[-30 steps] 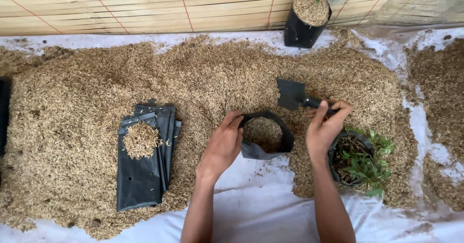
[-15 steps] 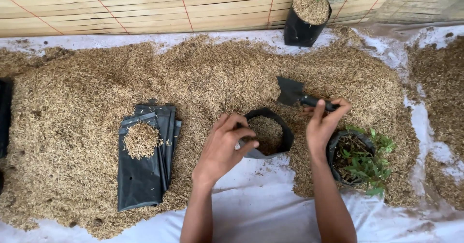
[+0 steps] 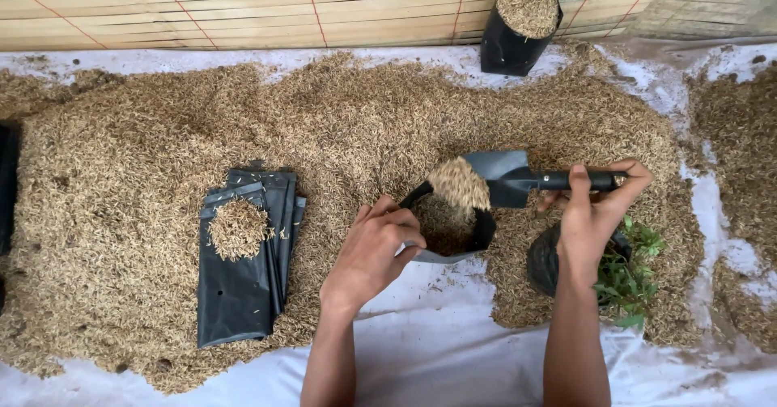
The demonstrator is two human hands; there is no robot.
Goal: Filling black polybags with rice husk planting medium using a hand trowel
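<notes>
- A wide bed of tan husks (image 3: 146,132) covers a white ground sheet (image 3: 453,358), with a bamboo blind (image 3: 243,6) running along the top of the frame.
- Near the centre, the left hand (image 3: 376,249) grips the near rim of an open black grow bag (image 3: 453,229), its fingers curled over the edge.
- The right hand (image 3: 595,213) is closed around the handle of a small dark trowel (image 3: 510,176), whose blade tips husks over the bag's mouth.
- Under the right wrist sits a black bag with a green seedling (image 3: 627,273).
- Left of centre lies a stack of flat black bags (image 3: 243,286) with a small heap of husks on top.
- A filled bag (image 3: 518,23) stands upper right against the blind.
</notes>
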